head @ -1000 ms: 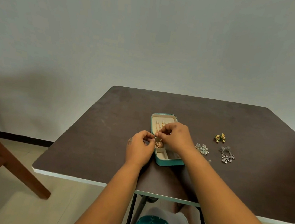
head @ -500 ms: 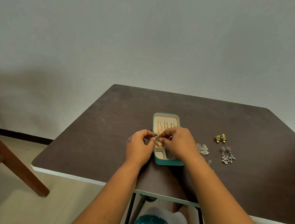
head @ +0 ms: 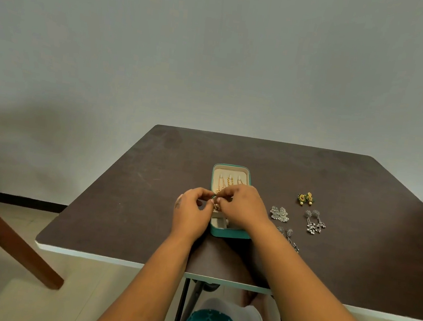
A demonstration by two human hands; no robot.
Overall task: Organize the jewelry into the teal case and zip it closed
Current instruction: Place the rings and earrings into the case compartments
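Observation:
The teal case [head: 228,233] lies open on the dark table [head: 126,203], cream lined, with gold chains [head: 229,181] hanging in its far half. Over its left edge my left hand [head: 192,212] and my right hand [head: 242,205] meet fingertip to fingertip, both pinching a small gold earring [head: 216,205]. Right of the case lie a silver cluster earring [head: 279,213], a pair of silver dangling earrings [head: 314,221], a yellow-green stud pair [head: 305,198] and another silver pair [head: 290,237] partly hidden by my right forearm.
A wooden chair leg [head: 8,242] slants across the floor at the left. The table's white front edge [head: 114,260] runs just above my knees. A plain wall stands behind the table.
Both hands have stayed over the case, fingers working the small gold earring; they have edged slightly toward the case's middle. The loose jewellery has not moved.

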